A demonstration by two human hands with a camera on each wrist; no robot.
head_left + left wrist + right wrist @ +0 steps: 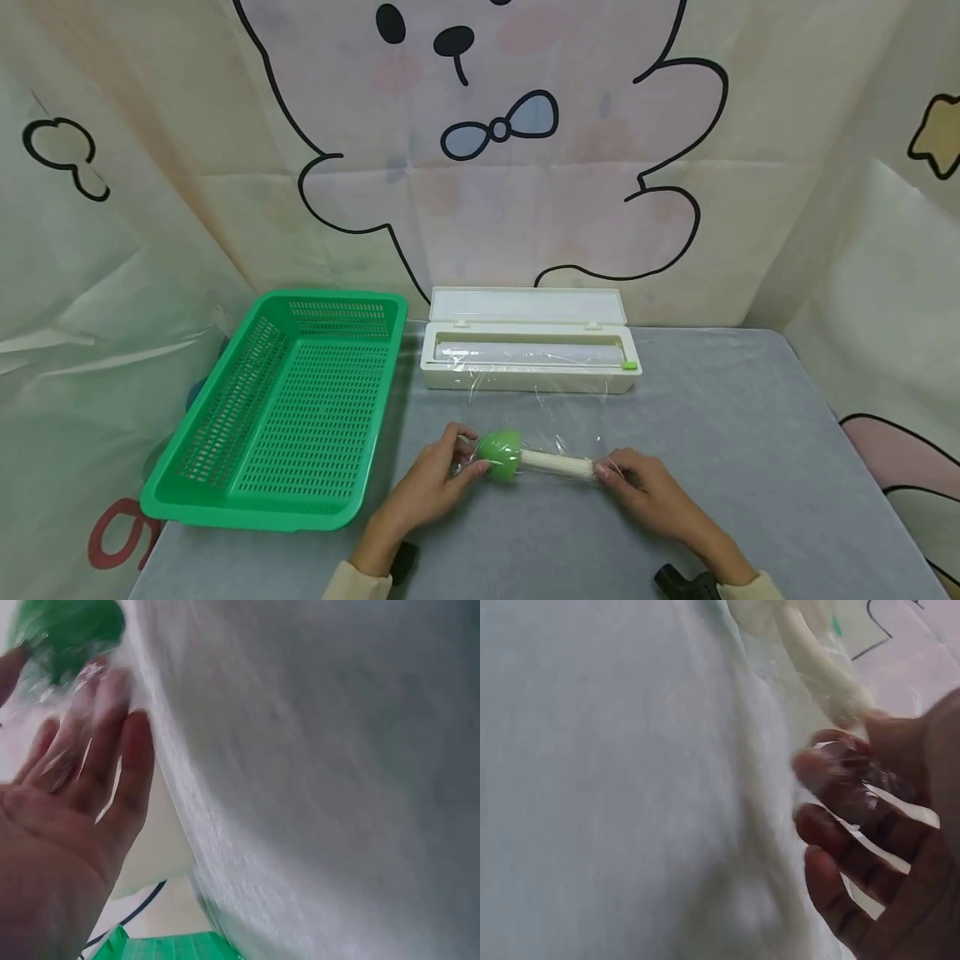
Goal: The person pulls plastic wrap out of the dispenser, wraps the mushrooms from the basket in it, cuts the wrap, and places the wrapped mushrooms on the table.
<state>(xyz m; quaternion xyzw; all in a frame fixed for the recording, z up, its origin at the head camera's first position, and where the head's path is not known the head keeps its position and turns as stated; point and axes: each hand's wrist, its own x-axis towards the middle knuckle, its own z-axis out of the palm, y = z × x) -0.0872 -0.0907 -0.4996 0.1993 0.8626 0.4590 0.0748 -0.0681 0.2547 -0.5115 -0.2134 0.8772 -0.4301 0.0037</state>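
Observation:
A mushroom-shaped thing with a rounded green cap (499,454) and a pale ribbed stem (558,464) lies crosswise between both hands, covered by clear plastic wrap (536,408). My left hand (433,477) holds the cap end through the film, its thumb at the cap's near side. In the left wrist view, film clings around the fingers (105,742) beside the green cap (71,634). At the other end, my right hand (651,493) pinches the stem's tip and the gathered film. The right wrist view shows crumpled film among the fingers (855,795), close to the stem (817,664).
Behind the hands stands a white wrap dispenser (528,381) with its lid (528,306) raised and a film roll inside; film runs forward from it. A green perforated basket (247,518) sits on the left of the grey table (750,433). Printed cloth hangs around the table.

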